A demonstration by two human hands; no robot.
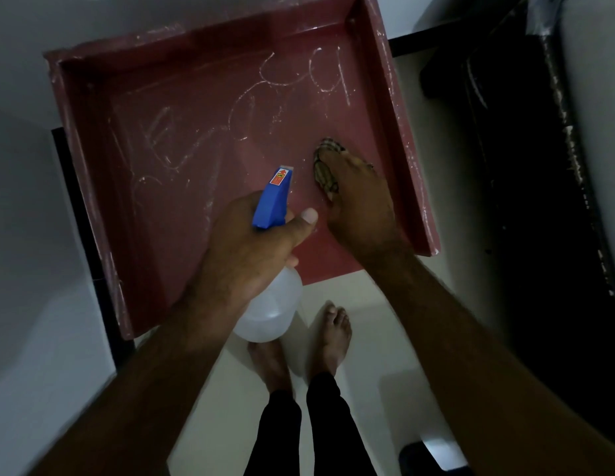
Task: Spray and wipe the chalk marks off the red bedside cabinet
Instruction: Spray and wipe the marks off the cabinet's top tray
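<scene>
The red bedside cabinet [196,139] has a raised rim on three sides, and white chalk marks [271,84] are scrawled over its top. My left hand [251,249] grips a clear spray bottle [271,304] with a blue trigger head, whose nozzle points at the cabinet top. My right hand [357,197] presses a striped cloth [325,166] flat onto the top near the right rim. Most of the cloth is hidden under that hand.
A grey wall runs behind and to the left of the cabinet. A black bed frame [526,166] stands close on the right. My bare feet [330,338] stand on the pale floor just in front. A dark object [433,455] lies on the floor at bottom right.
</scene>
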